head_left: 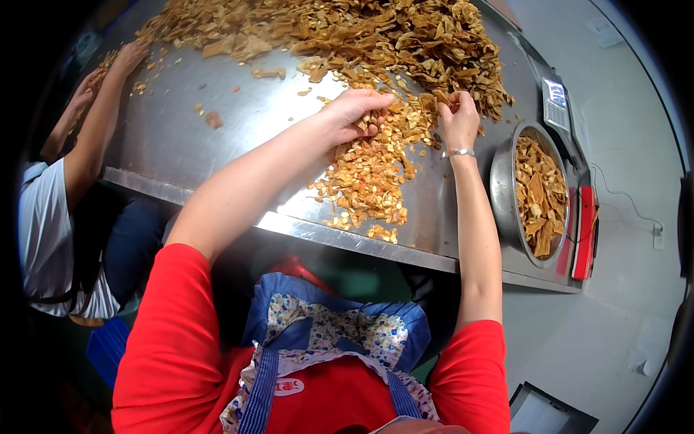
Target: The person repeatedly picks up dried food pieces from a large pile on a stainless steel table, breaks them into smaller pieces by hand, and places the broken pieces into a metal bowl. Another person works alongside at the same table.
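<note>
My left hand (360, 115) is curled around several small dried slices, above a strip of small yellow-orange dried pieces (368, 179) that runs towards the table's near edge. My right hand (460, 111), a silver band at its wrist, pinches a brown dried slice (442, 97) between thumb and fingers at the near edge of a large heap of brown dried slices (434, 43). The heap spreads over the far side of the stainless steel table (255, 141).
A round metal bowl (501, 190) of larger dried slices stands at the right, beside a digital scale (556, 103) and a red object (584, 233). At the left, a co-worker's hands (130, 57) hold small pieces over the table. A blue plastic crate (107, 347) is below.
</note>
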{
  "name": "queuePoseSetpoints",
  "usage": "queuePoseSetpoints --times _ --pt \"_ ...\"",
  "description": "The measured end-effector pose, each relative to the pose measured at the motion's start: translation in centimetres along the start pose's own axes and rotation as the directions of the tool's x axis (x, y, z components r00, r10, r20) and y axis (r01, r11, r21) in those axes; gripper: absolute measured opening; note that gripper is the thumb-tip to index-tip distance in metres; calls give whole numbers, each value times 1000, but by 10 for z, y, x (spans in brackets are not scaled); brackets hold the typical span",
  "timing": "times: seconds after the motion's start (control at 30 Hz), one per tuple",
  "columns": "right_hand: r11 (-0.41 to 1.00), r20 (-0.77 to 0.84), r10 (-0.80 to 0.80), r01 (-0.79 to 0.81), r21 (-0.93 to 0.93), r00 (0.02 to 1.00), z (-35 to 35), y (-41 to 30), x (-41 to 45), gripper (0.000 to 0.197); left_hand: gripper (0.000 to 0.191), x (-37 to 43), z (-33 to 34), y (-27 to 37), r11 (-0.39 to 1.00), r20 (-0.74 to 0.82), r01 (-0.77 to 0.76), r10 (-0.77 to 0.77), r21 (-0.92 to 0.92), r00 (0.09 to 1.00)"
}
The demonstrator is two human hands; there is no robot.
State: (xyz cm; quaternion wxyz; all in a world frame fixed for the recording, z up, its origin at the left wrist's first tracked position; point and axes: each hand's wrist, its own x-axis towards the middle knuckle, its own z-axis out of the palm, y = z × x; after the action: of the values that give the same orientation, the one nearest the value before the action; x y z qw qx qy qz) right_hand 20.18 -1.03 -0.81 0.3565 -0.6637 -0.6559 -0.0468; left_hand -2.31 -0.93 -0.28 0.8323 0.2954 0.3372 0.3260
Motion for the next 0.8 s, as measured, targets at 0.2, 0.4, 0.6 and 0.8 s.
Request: queuePoseSetpoints --times 0.2,0.4,0.6,0.8 --pt "949 -37 -251 253 189 967 -15 -90 -28 18 22 -8 4 4 998 121 -41 36 44 992" --pt "633 259 36 -223 742 965 -16 -79 -28 24 21 -7 3 7 922 180 -249 202 297 963" --pt "729 348 49 -271 628 936 -11 -73 -30 18 26 -13 10 5 786 142 -348 322 510 936" --pt "789 269 34 -191 584 963 -14 -80 -34 17 27 -9 7 4 703 182 -443 417 556 890"
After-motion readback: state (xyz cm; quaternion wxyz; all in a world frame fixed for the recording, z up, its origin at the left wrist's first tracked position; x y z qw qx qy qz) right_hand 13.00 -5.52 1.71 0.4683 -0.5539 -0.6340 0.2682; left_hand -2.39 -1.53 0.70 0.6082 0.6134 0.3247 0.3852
